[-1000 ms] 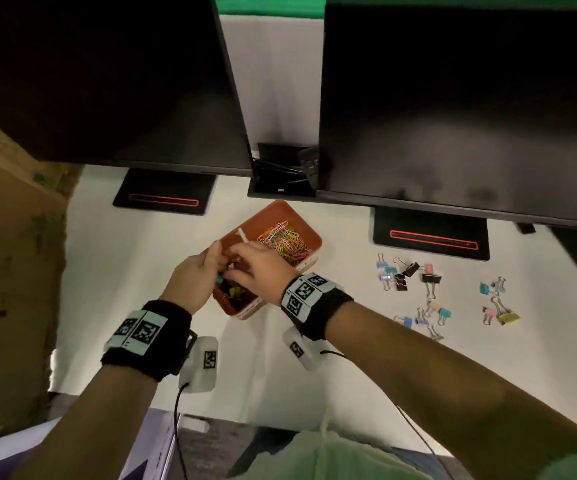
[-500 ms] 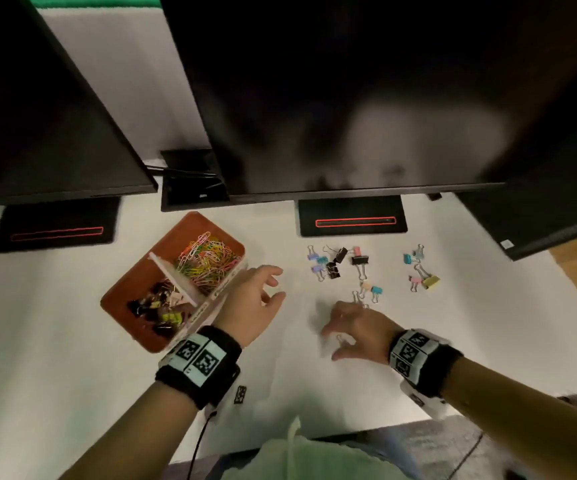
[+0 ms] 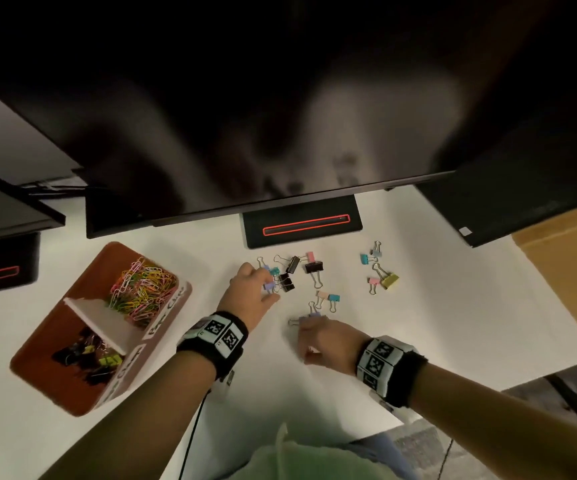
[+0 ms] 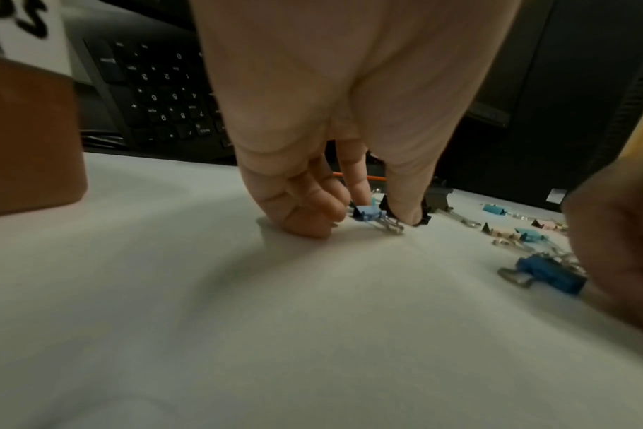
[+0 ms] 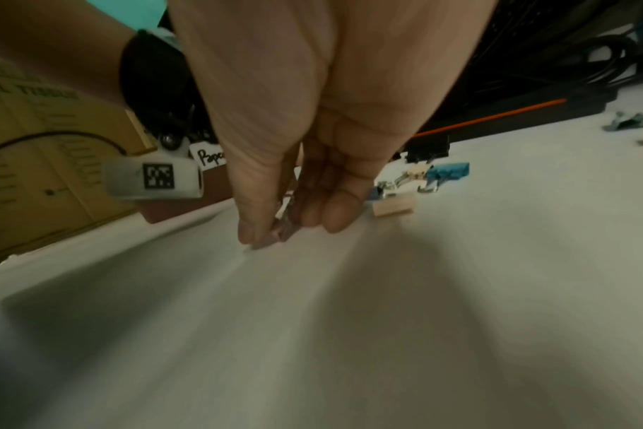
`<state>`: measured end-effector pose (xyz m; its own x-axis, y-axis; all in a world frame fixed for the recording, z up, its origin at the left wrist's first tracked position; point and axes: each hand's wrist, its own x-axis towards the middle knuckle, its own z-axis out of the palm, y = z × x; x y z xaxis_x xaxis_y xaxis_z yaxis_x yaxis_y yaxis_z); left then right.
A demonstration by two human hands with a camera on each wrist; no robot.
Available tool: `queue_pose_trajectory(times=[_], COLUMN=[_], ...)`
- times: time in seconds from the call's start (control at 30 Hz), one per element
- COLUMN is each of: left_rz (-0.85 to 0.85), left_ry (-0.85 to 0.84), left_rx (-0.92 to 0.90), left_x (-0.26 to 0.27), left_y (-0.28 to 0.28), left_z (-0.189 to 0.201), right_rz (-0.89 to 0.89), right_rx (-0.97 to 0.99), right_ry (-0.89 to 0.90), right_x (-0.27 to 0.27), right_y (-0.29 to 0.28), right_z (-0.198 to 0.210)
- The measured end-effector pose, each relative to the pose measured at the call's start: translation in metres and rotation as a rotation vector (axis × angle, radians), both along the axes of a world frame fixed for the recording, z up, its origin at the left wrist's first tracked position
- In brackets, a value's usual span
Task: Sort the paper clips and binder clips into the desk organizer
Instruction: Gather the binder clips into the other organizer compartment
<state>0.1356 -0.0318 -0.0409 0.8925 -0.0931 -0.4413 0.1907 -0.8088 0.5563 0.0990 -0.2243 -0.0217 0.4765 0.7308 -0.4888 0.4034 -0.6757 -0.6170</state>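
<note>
A brown desk organizer (image 3: 55,382) stands at the left of the white desk. Its far compartment holds coloured paper clips (image 3: 141,289), and its near one holds binder clips (image 3: 87,355). Several loose binder clips (image 3: 313,267) lie right of it. My left hand (image 3: 269,289) is down on the desk among them, and its thumb and index finger pinch a small light-blue binder clip (image 4: 368,213). My right hand (image 3: 306,323) is lower and to the right, pinching a lilac-blue binder clip (image 3: 309,317) between thumb and fingers (image 5: 334,214); the hand mostly hides this clip.
Dark monitors hang over the back of the desk, with a black stand (image 3: 302,225) just behind the clips. A keyboard (image 4: 166,95) sits beyond the organizer. A cardboard box (image 3: 564,265) is at the right. More clips, one yellow (image 3: 389,280), lie further right.
Both hands left the organizer and moved right to the loose binder clips. Half a second ago they hovered with spread fingers; now each pinches a clip on the desk.
</note>
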Motion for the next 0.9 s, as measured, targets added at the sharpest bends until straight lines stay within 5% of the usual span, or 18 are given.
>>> queue_pose_trajectory(times=[0.2,0.47,0.73,0.9], left_rz=[0.025,0.176,-0.133,-0.138], left_ry=[-0.064,-0.109,-0.064,-0.083], left_rx=[0.000,-0.138,-0.046,0.040], left_x=[0.000,0.001,0.027,0.023], left_y=[0.004,0.019,0.005,0.005], left_z=[-0.003,0.006,0.007,0.003], right_rz=[-0.153,0.095,0.011,-0.012], right_rx=[0.031,-0.102,-0.066,-0.057], right_ry=[-0.001,-0.055,-0.059,-0.056], right_x=[0.025,0.012,0.010,0.009], right_y=[0.001,-0.009,-0.013,-0.010], right_z=[0.002,-0.001,-0.009,-0.003])
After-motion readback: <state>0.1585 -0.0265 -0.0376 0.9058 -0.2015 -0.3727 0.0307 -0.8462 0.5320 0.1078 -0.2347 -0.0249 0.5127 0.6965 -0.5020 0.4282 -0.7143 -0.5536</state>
